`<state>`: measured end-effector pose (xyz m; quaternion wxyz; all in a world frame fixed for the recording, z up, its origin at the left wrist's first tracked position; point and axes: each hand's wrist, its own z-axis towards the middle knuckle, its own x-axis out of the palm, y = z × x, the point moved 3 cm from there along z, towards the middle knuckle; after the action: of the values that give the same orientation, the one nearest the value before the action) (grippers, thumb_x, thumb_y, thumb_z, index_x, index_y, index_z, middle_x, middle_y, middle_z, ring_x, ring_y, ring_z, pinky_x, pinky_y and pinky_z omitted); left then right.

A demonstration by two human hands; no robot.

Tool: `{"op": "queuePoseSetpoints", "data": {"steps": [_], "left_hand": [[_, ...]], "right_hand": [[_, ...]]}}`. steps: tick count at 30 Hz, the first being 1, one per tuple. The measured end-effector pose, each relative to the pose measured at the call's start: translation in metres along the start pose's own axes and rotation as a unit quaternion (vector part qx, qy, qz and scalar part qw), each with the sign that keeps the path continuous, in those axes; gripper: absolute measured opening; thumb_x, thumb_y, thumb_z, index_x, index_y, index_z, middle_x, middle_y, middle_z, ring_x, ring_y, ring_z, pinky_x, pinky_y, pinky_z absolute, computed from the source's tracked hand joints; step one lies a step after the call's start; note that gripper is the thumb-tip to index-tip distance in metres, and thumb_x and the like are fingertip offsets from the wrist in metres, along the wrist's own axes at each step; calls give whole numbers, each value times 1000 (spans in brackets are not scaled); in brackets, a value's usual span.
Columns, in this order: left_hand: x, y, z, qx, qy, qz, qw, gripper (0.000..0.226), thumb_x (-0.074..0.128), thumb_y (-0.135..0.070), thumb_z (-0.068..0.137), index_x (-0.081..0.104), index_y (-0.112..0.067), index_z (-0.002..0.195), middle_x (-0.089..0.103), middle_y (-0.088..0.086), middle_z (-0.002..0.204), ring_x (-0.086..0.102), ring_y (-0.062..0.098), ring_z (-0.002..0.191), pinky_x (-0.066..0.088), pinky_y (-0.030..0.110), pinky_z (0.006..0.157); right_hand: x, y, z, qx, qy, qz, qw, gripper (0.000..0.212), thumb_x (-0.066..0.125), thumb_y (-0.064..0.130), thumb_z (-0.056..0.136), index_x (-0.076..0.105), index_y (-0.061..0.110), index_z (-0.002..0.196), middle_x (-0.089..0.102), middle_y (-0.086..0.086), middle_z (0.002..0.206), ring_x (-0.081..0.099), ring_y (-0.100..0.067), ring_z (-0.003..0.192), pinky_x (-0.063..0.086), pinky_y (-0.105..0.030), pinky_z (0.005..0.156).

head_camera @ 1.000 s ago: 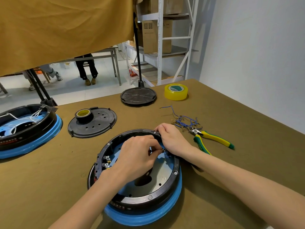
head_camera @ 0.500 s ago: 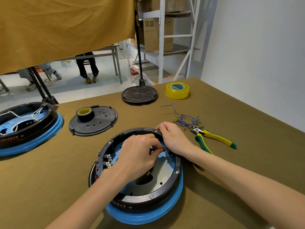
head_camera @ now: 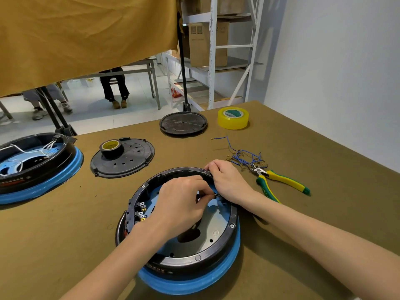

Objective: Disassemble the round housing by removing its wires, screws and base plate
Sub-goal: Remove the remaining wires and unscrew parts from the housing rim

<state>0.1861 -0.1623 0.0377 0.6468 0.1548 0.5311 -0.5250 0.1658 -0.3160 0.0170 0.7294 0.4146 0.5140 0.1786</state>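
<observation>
The round housing (head_camera: 198, 257), black with a blue ring beneath it, lies open side up near the table's front. A grey base plate (head_camera: 213, 232) with a dark middle hole sits inside it, and a row of terminals (head_camera: 141, 212) lines its left wall. My left hand (head_camera: 180, 205) reaches inside, fingers curled and pinching a small part by the right inner wall. My right hand (head_camera: 230, 182) grips the housing's far right rim, and its thumb meets the left fingers at a small metal connector. A blue wire shows between the hands. What exactly is pinched is mostly hidden.
Loose blue wires (head_camera: 244, 158) and yellow-green pliers (head_camera: 281, 181) lie to the right. A yellow tape roll (head_camera: 233, 118), a black round cover (head_camera: 183, 124), a black plate with a tape roll (head_camera: 122, 156) and a second housing (head_camera: 36, 163) sit farther back and left.
Both hands stay at the same spot on the right inner wall, with only slight finger movement. The camera has tilted a little.
</observation>
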Motion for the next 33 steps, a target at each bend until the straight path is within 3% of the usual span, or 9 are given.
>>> {"op": "queuePoseSetpoints", "data": {"steps": [19,23,28,33], "left_hand": [[0,0,1,8,-4,36,999,7,69,-37,92,76,-36,91,66,-19,84,59,3,80,45,36,84],[0,0,1,4,0,33,999,7,70,-37,92,76,-35,91,64,-19,83,59,4,78,47,35,81],[-1,1,0,-4,4,16,1000,6,70,-36,91,76,-33,90,62,-19,80,59,4,78,50,35,77],[0,1,-1,0,-6,26,1000,5,72,-34,90,76,-33,87,61,-19,77,59,4,75,50,36,75]], "right_hand": [[-1,1,-1,-1,2,-4,1000,35,32,25,110,65,19,99,64,0,89,58,-13,84,43,-32,71],[0,0,-1,-2,0,1,1000,36,33,24,109,66,17,97,63,0,86,56,-11,79,41,-27,65],[-1,1,-1,-4,-2,4,1000,36,33,23,109,66,15,96,66,-6,87,59,-16,80,45,-34,71],[-1,1,-1,-4,-1,10,1000,37,33,24,109,66,15,95,67,-7,88,59,-17,81,44,-30,68]]}}
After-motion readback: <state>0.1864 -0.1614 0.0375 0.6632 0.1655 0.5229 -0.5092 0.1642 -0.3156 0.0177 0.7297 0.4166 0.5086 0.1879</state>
